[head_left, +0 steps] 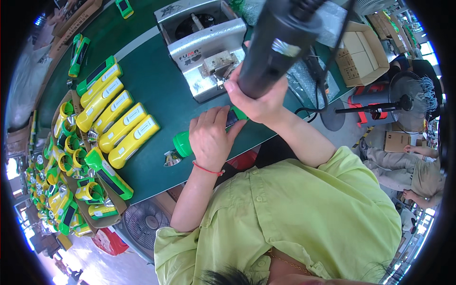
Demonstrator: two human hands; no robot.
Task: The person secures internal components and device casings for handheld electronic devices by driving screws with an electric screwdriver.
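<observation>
My left hand [208, 137] is closed over a green flashlight [182, 144] on the bench near its front edge. A round green head sticks out on one side, with a shiny reflector cone [172, 158] and thin wires beside it. A dark panel shows by my fingertips; the palm hides the middle. My right hand [261, 102] is wrapped around the lower end of a thick black cylindrical power tool [270, 57], tilted and raised close to the camera. The tool's working tip is out of sight behind my hand.
A silver metal machine [206, 40] stands behind my hands. Left of them lies a row of yellow-and-green flashlights [111, 104], beside a cardboard box [116, 216] heaped with flashlight parts. A black cable [327, 71], bubble wrap [304, 78] and an open carton [363, 54] are at right.
</observation>
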